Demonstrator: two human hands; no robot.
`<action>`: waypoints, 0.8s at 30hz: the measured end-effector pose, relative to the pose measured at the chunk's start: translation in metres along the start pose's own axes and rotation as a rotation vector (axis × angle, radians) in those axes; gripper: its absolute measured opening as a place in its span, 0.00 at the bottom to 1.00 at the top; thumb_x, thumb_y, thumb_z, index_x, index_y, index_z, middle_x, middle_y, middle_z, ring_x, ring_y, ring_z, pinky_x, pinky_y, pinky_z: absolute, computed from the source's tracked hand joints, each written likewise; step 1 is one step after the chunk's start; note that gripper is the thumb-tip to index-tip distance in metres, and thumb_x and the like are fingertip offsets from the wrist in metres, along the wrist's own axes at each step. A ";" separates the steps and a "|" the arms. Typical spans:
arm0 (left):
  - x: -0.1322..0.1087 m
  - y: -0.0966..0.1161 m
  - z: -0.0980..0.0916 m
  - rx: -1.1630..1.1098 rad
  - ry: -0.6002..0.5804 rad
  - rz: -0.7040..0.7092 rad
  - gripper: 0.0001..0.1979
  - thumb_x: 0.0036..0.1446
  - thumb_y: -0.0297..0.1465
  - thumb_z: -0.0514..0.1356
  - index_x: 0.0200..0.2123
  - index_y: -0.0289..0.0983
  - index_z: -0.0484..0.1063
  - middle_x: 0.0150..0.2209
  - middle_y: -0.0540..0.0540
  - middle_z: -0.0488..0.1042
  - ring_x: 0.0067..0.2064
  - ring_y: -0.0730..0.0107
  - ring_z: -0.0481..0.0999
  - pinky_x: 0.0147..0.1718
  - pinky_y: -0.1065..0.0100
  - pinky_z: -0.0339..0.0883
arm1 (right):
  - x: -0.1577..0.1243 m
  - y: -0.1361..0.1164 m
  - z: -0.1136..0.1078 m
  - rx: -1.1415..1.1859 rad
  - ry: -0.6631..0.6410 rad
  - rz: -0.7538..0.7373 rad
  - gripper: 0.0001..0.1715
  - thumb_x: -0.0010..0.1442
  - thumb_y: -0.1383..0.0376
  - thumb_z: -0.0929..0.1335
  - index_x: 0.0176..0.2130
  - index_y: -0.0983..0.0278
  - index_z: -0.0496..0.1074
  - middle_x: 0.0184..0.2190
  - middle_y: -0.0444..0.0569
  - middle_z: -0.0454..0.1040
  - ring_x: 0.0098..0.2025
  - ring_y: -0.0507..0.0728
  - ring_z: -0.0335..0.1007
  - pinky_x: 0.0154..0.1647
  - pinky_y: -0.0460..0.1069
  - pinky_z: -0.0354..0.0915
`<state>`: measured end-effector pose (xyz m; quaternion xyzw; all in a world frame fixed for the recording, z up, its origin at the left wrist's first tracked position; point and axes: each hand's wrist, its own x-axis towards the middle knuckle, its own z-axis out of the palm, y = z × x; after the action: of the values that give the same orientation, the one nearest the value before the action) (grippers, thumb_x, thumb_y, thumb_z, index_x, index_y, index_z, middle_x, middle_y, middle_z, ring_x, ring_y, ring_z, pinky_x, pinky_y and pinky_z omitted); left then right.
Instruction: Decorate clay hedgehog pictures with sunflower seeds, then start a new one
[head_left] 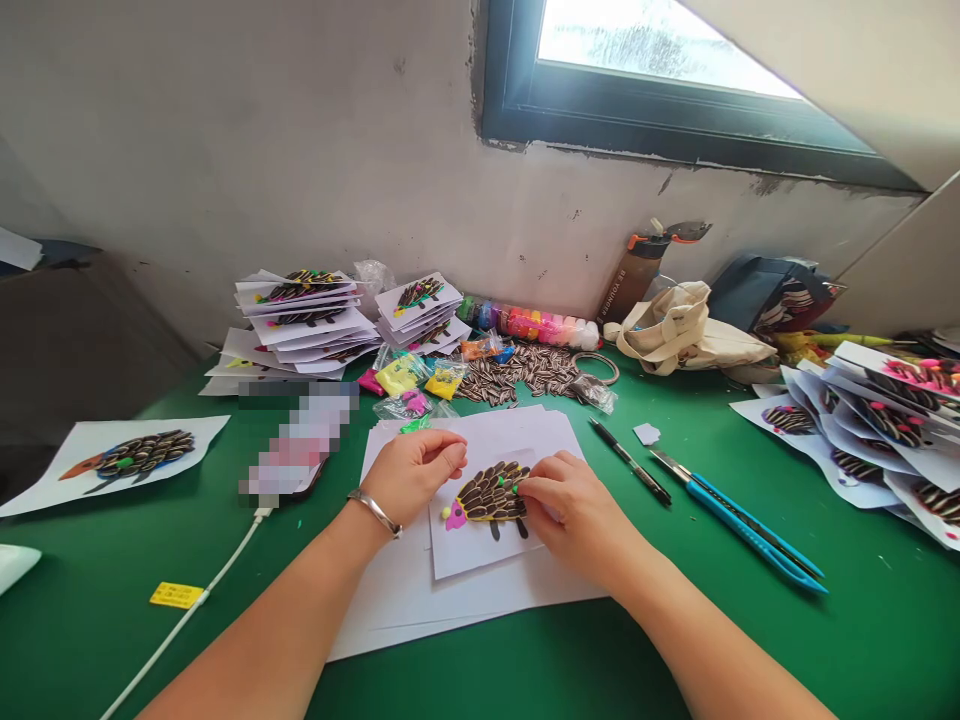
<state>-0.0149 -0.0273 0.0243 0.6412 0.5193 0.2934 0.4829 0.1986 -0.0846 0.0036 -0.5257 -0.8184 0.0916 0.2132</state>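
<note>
A hedgehog picture (491, 495) lies on a white card (469, 560), its back covered with striped sunflower seeds, its pink clay face pointing left. Small green clay bits sit on the seeds. My right hand (577, 505) rests over the card's right side, fingertips together at a green clay bit (516, 490) on the hedgehog's back. Above the card's upper left hovers my left hand (416, 475), thumb and index finger pinched; whatever may be between them is hidden. A silver bracelet circles the left wrist. Under the card are larger white sheets (397, 620).
Loose sunflower seeds (540, 370) and bagged yellow clay (405, 373) lie behind the sheets. Stacks of finished cards (307, 330) stand back left, more cards (870, 430) at right. A pen (630, 460), blue tweezers (750, 525), a cabled phone (300, 450) and a bottle (634, 275) are around.
</note>
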 end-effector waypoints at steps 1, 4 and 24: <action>0.000 0.000 0.000 0.010 0.001 0.002 0.19 0.51 0.44 0.58 0.38 0.35 0.73 0.32 0.44 0.78 0.34 0.62 0.79 0.37 0.62 0.72 | 0.000 0.001 0.001 0.015 0.006 0.009 0.12 0.55 0.75 0.63 0.28 0.62 0.72 0.27 0.47 0.68 0.33 0.54 0.60 0.35 0.49 0.57; -0.001 0.000 0.000 0.034 0.005 0.011 0.18 0.52 0.44 0.57 0.38 0.36 0.74 0.32 0.45 0.79 0.34 0.62 0.79 0.37 0.62 0.72 | 0.001 0.003 0.003 0.051 0.019 0.029 0.11 0.55 0.75 0.64 0.31 0.62 0.73 0.28 0.47 0.68 0.34 0.55 0.61 0.35 0.49 0.58; -0.001 0.004 0.003 0.136 0.015 0.025 0.15 0.51 0.43 0.57 0.36 0.39 0.75 0.30 0.48 0.79 0.34 0.63 0.78 0.35 0.66 0.71 | 0.009 0.001 0.005 0.097 -0.004 0.161 0.08 0.49 0.76 0.65 0.28 0.64 0.67 0.27 0.44 0.67 0.32 0.53 0.61 0.34 0.47 0.56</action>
<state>-0.0115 -0.0294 0.0269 0.6768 0.5336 0.2680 0.4306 0.1940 -0.0759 0.0015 -0.5786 -0.7686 0.1490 0.2287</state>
